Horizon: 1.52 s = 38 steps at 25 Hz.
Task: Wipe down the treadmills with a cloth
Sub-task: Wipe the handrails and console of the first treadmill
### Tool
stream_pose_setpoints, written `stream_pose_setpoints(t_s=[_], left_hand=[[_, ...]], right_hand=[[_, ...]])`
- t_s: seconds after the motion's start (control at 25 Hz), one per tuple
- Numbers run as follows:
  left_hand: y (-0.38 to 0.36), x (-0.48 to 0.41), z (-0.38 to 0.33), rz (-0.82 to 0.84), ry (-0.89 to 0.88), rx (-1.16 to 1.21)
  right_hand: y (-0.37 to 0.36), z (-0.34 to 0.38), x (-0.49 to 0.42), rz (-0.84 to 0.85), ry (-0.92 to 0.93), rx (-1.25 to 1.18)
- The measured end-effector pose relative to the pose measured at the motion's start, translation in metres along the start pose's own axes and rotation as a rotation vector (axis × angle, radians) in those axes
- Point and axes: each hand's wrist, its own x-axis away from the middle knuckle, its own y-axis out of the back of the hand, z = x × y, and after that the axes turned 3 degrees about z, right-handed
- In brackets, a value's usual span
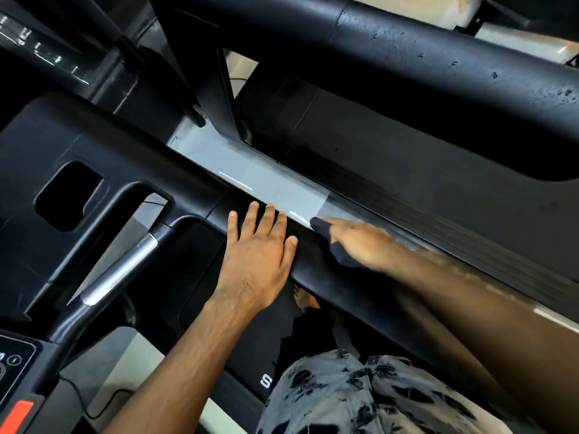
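Patterned shorts nearest. Left hand flat, fingers spread, on black handrail; blurred right hand apparently bunches dark cloth: soft, light, best gripped wadded.

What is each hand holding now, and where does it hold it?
The right hand holds a dark cloth, bunched under its fingers. The left hand holds nothing.

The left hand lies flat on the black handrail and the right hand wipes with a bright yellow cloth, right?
Nearly. The head view shows the left hand flat on the black padded handrail, but the cloth under the right hand is dark navy, not bright yellow.
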Motion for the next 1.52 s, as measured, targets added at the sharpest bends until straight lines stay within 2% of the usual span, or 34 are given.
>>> stream_pose_setpoints(t_s=[0.08, 0.16, 0.24, 0.28, 0.36, 0.44, 0.52, 0.6, 0.68, 0.8, 0.84, 0.92, 0.96, 1.04, 1.12, 1.16, 1.24, 1.32, 1.4, 1.44, 1.52], left_hand=[[0.000, 0.005, -0.007, 0.016, 0.010, 0.010], [-0.001, 0.006, -0.012, 0.016, 0.011, 0.001], [-0.003, 0.008, -0.019, 0.017, 0.005, -0.006], [-0.004, 0.010, -0.022, 0.010, 0.008, 0.000], [-0.004, 0.015, -0.029, 0.021, 0.003, 0.020], [-0.006, 0.019, -0.036, 0.025, -0.012, 0.021], [-0.010, 0.021, -0.043, 0.012, -0.026, -0.001], [-0.011, 0.022, -0.047, 0.006, -0.017, 0.001], [-0.010, 0.024, -0.050, 0.031, -0.015, 0.013], [-0.012, 0.026, -0.061, 0.044, -0.049, -0.004], [-0.013, 0.027, -0.064, 0.040, -0.055, -0.009], [-0.012, 0.029, -0.072, 0.041, -0.057, -0.001], [-0.012, 0.031, -0.075, 0.055, -0.065, 0.003], [-0.012, 0.034, -0.081, 0.064, -0.078, 0.001], [-0.016, 0.035, -0.089, 0.073, -0.098, -0.018], [-0.017, 0.036, -0.093, 0.076, -0.102, -0.028], [-0.017, 0.037, -0.099, 0.081, -0.104, -0.036], [-0.016, 0.039, -0.104, 0.085, -0.118, -0.039], [-0.017, 0.039, -0.107, 0.088, -0.149, -0.052], [-0.018, 0.040, -0.109, 0.092, -0.162, -0.063], [-0.020, 0.041, -0.112, 0.094, -0.171, -0.070]], right_hand=[[-0.004, -0.008, 0.009, 0.013, -0.013, 0.102], [-0.018, -0.005, 0.032, -0.131, 0.078, 0.257], [-0.015, -0.015, 0.033, -0.135, 0.129, 0.150], [-0.007, -0.022, 0.028, -0.087, 0.055, 0.062], [-0.003, -0.033, 0.031, -0.065, -0.006, 0.133], [-0.014, -0.036, 0.055, -0.137, 0.070, 0.195], [-0.014, -0.047, 0.057, -0.125, 0.147, 0.170], [0.003, -0.059, 0.043, -0.012, 0.019, 0.099], [0.002, -0.065, 0.046, -0.042, -0.022, 0.105], [-0.013, -0.070, 0.068, -0.142, 0.139, 0.167], [-0.006, -0.076, 0.065, -0.101, 0.140, 0.184], [0.012, -0.087, 0.058, 0.043, 0.013, 0.160], [0.011, -0.091, 0.062, 0.054, -0.006, 0.175], [-0.002, -0.091, 0.078, -0.045, 0.037, 0.245], [0.000, -0.100, 0.083, -0.075, 0.049, 0.085], [0.009, -0.103, 0.080, -0.016, -0.016, 0.013], [0.016, -0.109, 0.078, 0.058, -0.093, 0.056], [0.003, -0.104, 0.092, -0.076, -0.064, 0.159], [-0.002, -0.107, 0.101, -0.152, 0.005, 0.107], [0.005, -0.110, 0.099, -0.106, -0.023, 0.036], [0.016, -0.114, 0.099, 0.004, -0.135, 0.091]])
